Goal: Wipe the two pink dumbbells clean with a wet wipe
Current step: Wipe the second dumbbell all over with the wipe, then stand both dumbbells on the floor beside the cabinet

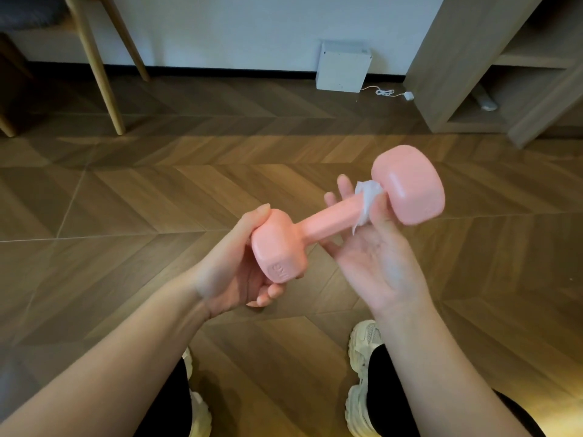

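Note:
One pink dumbbell (328,216) is held in the air above the wooden floor, slanting up to the right. My left hand (233,272) grips its near head from below, thumb on top. My right hand (375,247) is palm up under the handle. Its thumb and fingers pinch a crumpled white wet wipe (367,200) round the handle, right next to the far head. No second dumbbell is in view.
Herringbone wooden floor (126,200) all around. Wooden chair legs (104,77) stand at the back left. A white box (342,66) with a cable sits by the wall. A wooden shelf unit (473,74) is at the back right. My shoes (362,373) are below.

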`<state>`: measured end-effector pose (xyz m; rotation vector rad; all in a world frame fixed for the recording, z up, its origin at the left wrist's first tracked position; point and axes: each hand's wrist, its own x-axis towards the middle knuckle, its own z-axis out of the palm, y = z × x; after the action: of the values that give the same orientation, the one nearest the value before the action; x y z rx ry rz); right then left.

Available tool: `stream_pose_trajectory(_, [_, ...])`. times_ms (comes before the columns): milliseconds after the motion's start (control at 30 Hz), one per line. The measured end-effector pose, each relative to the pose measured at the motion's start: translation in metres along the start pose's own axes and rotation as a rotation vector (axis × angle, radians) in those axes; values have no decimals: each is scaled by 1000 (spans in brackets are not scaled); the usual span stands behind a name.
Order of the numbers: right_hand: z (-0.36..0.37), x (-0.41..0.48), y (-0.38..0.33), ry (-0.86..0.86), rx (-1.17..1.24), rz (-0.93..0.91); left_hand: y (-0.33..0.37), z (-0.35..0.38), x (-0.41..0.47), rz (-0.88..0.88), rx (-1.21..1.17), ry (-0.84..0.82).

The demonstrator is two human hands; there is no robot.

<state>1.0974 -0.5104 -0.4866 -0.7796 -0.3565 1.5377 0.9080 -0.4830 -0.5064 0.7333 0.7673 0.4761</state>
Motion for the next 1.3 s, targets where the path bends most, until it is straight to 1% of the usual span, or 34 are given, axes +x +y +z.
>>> stream_pose_trajectory(67, [8,-5,14,-23,-115,22,-2,6,1,34,-18,29])
stream_pose_trajectory(167, [16,-11,25,-61,-321,108,-3,16,0,100,-87,-5])
stream_pose_trajectory(233, [16,-12,22,-60,-490,84,-4,18,0,153,-97,-10])
stream_pose_trajectory(300, [10,-14,18,15,-666,32,-5,17,-2,195,-94,9])
stream_pose_trajectory(367, [0,-14,15,128,-766,4,-3,15,-2,213,-83,45])
stream_pose_trajectory(400, [-3,-13,13,162,-769,-9,-2,15,-3,218,-77,61])
stream_pose_trajectory(433, [-4,-12,11,175,-719,-15,-1,15,-3,223,-70,71])
stream_pose_trajectory(567, [-1,-6,-2,210,-267,57,-3,22,-3,213,-67,110])
stream_pose_trajectory(633, [2,-6,-4,161,-188,92,-6,27,-2,191,-55,115])
stream_pose_trajectory(733, [5,-8,-5,131,-272,88,-11,32,0,168,-24,104])
stream_pose_trajectory(833, [0,-6,-4,173,-389,21,-14,34,1,135,-1,90])
stream_pose_trajectory(900, [-4,-1,-3,167,-393,2,-14,33,1,103,-14,70])
stream_pose_trajectory(1000, [-13,19,0,138,-387,13,-13,22,10,9,-36,47])
stream_pose_trajectory(1100, [-32,47,13,205,-387,72,-13,5,24,-100,3,72])
stream_pose_trajectory(1200, [-61,76,33,272,-432,179,-21,-23,48,-195,133,117])
stream_pose_trajectory(1233, [-72,86,40,289,-467,226,-25,-35,59,-219,200,148])
stream_pose_trajectory(1300, [-97,106,57,325,-553,311,-38,-67,84,-261,341,275])
